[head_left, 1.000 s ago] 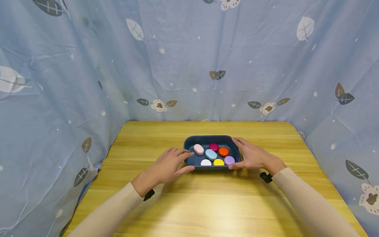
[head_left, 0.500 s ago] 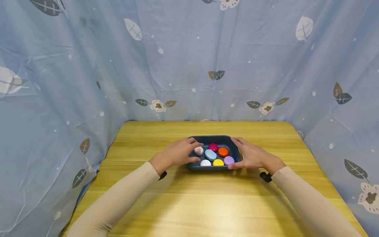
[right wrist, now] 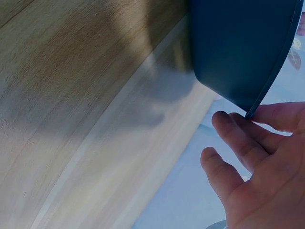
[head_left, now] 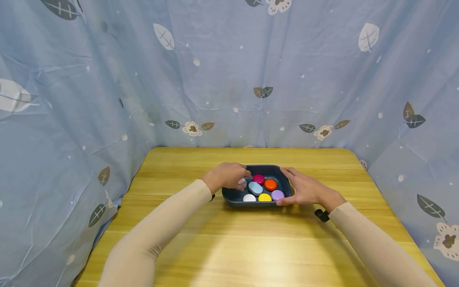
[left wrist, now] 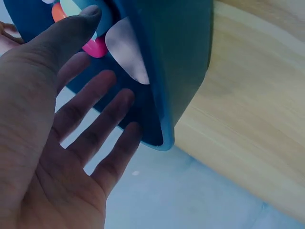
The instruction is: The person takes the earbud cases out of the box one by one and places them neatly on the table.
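A dark blue, deep-sided rectangular tray [head_left: 233,204] stands on the wooden table, holding several smooth, rounded, pebble-like pieces. My right hand [head_left: 305,187] grips its right end, thumb at the near rim and fingers at the far rim. In the right wrist view, fingers [right wrist: 276,117] meet the tray's corner [right wrist: 238,62]. Over the left end is my left hand [head_left: 227,175], thumb and fingers on either side of a pale pink oval piece [head_left: 242,183]. The left wrist view shows these fingers [left wrist: 102,121] spread, with the pale piece [left wrist: 126,50] beyond them.
Light blue [head_left: 255,188], magenta [head_left: 258,179], orange [head_left: 270,184], white [head_left: 249,197], yellow [head_left: 265,197] and lilac [head_left: 277,195] pieces lie in the tray. A patterned blue curtain [head_left: 229,79] encloses the table [head_left: 272,247] at back and sides.
My left hand has moved rightward and away from me, from the tray's left rim to over the pale pink piece. The right hand stays on the tray.
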`<state>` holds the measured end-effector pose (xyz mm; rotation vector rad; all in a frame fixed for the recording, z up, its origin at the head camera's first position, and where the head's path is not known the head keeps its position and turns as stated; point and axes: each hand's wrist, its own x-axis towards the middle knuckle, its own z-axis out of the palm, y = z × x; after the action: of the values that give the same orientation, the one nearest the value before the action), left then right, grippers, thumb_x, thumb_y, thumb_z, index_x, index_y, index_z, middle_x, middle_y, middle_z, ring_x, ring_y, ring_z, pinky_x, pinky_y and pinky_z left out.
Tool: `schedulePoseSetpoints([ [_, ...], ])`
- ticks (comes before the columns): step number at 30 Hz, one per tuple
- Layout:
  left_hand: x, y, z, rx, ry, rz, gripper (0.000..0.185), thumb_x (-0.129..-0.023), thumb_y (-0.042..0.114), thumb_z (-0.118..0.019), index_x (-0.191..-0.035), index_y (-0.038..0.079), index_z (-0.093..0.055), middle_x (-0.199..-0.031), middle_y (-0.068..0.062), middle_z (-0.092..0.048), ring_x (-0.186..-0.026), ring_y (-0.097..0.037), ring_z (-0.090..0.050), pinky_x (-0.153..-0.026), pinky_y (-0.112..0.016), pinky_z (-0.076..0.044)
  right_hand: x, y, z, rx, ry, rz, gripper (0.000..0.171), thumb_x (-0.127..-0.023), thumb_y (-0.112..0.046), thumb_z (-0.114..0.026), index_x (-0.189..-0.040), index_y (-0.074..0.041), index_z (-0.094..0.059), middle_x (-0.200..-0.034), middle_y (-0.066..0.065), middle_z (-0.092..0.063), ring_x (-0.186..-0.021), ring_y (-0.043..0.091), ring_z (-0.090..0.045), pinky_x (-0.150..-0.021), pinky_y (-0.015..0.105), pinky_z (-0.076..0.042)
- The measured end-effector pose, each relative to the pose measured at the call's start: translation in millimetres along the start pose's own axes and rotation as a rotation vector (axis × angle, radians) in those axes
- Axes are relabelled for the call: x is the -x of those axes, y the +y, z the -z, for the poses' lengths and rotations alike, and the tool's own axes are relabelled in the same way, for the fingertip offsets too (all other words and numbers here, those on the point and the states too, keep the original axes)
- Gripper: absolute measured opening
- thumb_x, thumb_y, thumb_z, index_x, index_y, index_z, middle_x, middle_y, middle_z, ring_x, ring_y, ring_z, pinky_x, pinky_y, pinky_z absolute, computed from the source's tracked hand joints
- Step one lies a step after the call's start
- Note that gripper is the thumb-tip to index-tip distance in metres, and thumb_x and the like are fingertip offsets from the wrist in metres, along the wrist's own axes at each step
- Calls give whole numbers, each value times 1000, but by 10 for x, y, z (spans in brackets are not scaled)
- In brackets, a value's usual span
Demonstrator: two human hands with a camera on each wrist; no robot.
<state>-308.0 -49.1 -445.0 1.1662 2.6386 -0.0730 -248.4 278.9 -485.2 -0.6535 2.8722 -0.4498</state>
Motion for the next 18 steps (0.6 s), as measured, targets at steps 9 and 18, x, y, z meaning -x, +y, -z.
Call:
schedulePoseSetpoints([
  [9,-120,-61,-8,113,-35,22,49,-107,31,-89,-153,21,-77,-151,-4,-80,-131,-22,-73,-127,-44,-59,-5,28,-46,-14,13,13,136,-89,-84,-84,-185,-6,-28,-186,26,-37,-157,53,-58,-124,74,-54],
  [18,-184,-101,-19,154,-40,8,29,-110,19,-83,-140,17,-85,-135,-3,-84,-118,-21,-72,-120,-40,-62,-8,48,-60,-12,19,17,138,-88,-88,-83,-185,-6,-28,-186,25,-38,-149,51,-66,-118,72,-59],
])
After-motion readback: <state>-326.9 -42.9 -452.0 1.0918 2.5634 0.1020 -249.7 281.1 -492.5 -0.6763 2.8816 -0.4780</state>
